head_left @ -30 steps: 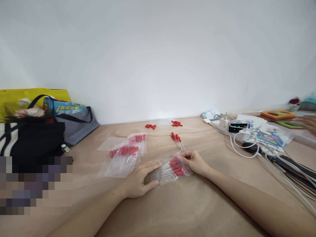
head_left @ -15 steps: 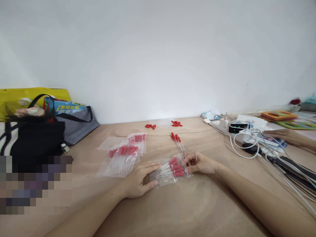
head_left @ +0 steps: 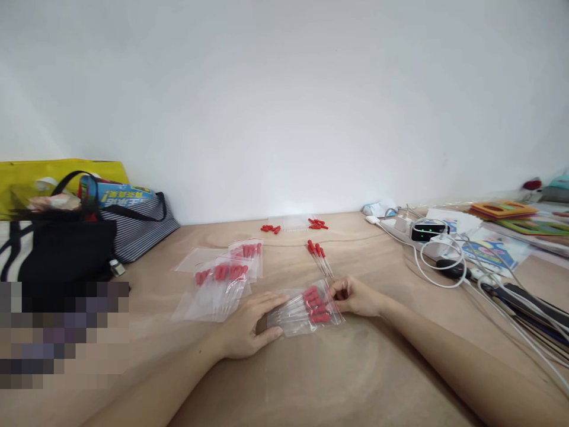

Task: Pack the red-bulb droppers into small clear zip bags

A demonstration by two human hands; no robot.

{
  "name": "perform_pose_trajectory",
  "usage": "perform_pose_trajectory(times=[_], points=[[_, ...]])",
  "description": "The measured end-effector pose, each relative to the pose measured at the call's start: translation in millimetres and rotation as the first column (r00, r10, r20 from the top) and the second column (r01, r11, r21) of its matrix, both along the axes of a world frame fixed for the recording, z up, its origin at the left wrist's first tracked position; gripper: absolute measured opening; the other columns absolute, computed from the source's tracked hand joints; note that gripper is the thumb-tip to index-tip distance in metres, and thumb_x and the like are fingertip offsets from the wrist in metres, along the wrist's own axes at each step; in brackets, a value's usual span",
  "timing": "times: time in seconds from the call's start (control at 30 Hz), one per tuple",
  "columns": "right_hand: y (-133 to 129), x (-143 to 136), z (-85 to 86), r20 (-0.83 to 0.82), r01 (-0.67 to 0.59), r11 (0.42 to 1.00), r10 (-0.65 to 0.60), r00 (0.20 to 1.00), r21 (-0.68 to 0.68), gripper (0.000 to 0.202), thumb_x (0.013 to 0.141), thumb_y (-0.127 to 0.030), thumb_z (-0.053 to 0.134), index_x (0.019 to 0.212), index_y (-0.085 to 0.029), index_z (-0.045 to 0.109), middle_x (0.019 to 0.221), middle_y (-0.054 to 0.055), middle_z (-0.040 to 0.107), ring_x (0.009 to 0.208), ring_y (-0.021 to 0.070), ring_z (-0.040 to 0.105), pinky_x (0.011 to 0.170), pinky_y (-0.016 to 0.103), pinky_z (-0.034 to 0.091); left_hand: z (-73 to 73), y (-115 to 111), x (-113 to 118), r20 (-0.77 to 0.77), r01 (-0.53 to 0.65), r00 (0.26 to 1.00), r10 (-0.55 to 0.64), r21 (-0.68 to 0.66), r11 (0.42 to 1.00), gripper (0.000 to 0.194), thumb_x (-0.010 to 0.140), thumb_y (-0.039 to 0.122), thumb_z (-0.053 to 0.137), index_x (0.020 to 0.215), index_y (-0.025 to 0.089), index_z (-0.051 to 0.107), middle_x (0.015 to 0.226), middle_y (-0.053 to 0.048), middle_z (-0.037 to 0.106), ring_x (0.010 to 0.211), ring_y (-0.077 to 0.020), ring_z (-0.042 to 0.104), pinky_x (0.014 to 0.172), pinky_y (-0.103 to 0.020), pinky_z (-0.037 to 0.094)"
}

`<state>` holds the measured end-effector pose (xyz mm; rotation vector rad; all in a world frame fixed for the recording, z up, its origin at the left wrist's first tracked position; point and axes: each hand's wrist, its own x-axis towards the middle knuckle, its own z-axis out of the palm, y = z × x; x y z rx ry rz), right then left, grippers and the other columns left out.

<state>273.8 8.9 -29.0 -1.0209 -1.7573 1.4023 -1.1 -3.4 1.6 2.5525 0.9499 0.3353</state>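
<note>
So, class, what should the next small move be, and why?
Perhaps press along the red edge of the near bag with the right hand: droppers lie inside, that hand is at the edge, and the left hand rests at the opposite end. I can't tell whether it's sealed.

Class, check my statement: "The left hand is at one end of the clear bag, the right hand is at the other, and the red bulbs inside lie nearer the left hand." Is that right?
Not quite: the red bulbs inside lie nearer the right hand, as the head view shows. The left hand is indeed at the clear bag's other end.
</note>
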Motion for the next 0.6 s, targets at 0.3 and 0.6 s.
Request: perform_pose_trajectory(times=[0.3,0.6], points=[[1.7,-1.9,-3.2,0.051,0.008,1.000,-0.009,0.999,0.018,0.030,0.060,-0.043,0.068,0.064,-0.013,0.061,0.058,-0.003,0.053,0.048,0.0054,0.042,0.047,0.018,0.034,3.5,-0.6,-1.3,-0.010,-0.005,1.000,0.005,-0.027,1.000,0.059,0.075,0.040,0.054,0.128,0.025,0.033,0.131,-0.005,0.039,0.119,-0.0251,0.035,0.099,-0.043,0.029],[2.2,-2.7,-6.3,0.110,0.048,0.991,-0.062,0.992,0.125,0.029,0.058,-0.043,0.069,0.061,-0.014,0.063,0.060,-0.002,0.052,0.051,0.0065,0.043,0.048,0.019,0.034,5.8,-1.7,-0.4,0.004,-0.003,1.000,0.003,-0.045,0.999,0.057,0.074,0.038,0.055,0.126,0.024,0.036,0.129,-0.006,0.041,0.118,-0.0252,0.037,0.098,-0.042,0.029]])
